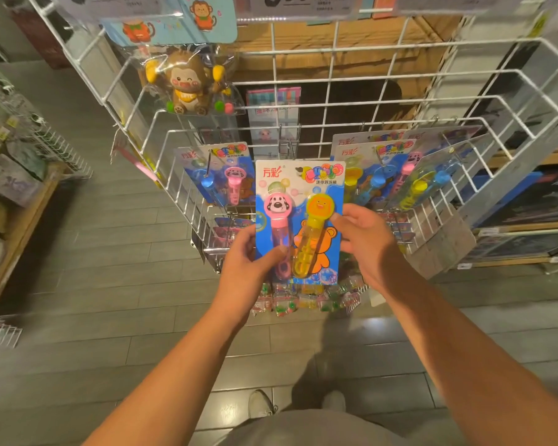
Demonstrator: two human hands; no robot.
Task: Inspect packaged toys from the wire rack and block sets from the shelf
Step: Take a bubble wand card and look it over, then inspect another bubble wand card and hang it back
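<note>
Between both hands (252, 262), glossy rectangular blister card (298, 201).

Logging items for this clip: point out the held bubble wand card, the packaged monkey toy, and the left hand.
bubble wand card (316, 185): head view, upper printed cardboard.
monkey toy (187, 83): head view, its face.
left hand (248, 268): head view, back of hand.

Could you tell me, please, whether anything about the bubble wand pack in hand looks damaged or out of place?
Nothing stands out: the bubble wand pack looks flat and intact, held upright between left hand and right hand.
</note>
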